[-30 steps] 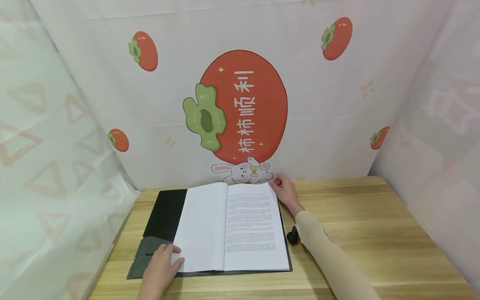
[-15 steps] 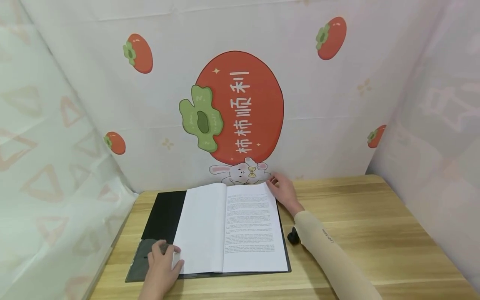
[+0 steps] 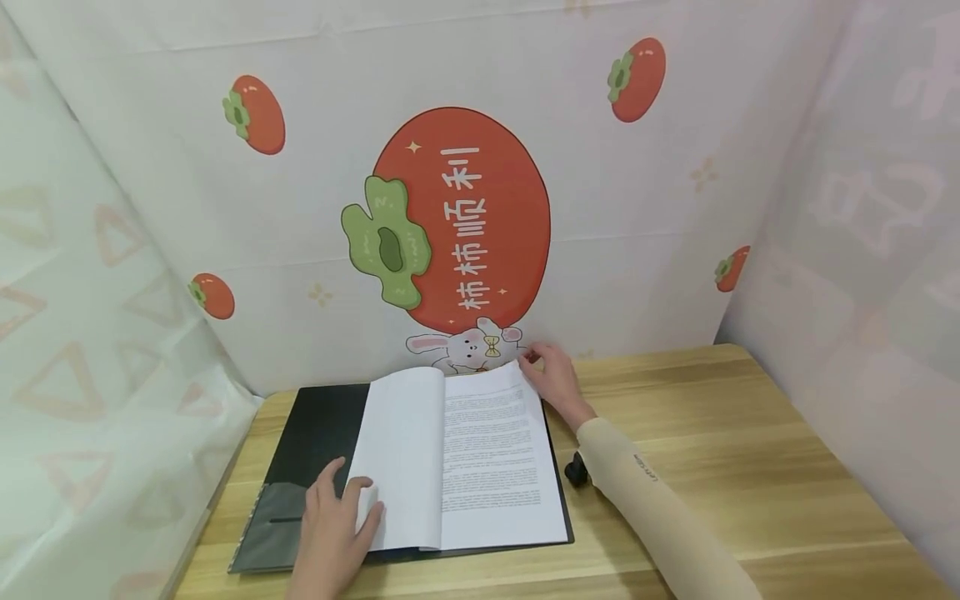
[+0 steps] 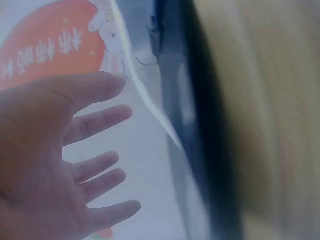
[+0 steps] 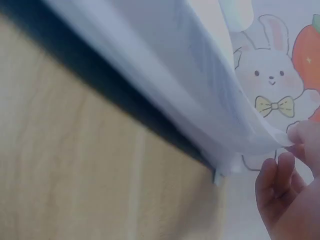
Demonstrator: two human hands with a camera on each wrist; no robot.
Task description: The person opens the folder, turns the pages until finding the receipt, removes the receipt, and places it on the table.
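Note:
A black folder (image 3: 328, 429) lies open on the wooden table with a thick stack of white paper inside. Its left page (image 3: 397, 450) looks blank; the right page (image 3: 491, 467) carries lines of print. At the upper right corner of that page my right hand (image 3: 553, 377) pinches the sheet (image 5: 240, 125) between thumb and finger, and the sheet bends upward in the right wrist view. My left hand (image 3: 335, 521) hovers over the folder's lower left, fingers spread and holding nothing. The left wrist view shows its palm (image 4: 40, 165) beside the paper's edge.
A grey pocket flap (image 3: 266, 533) covers the folder's lower left corner. Behind the table (image 3: 697, 433) hangs a white cloth (image 3: 622, 208) printed with persimmons and a rabbit. A small black object (image 3: 576, 471) sits against the right sleeve (image 3: 652, 500).
My left hand has risen off the folder's lower left and shifted right, fingers spreading. My right hand keeps its pinch while the page corner bends up slightly more. The head view has turned slightly.

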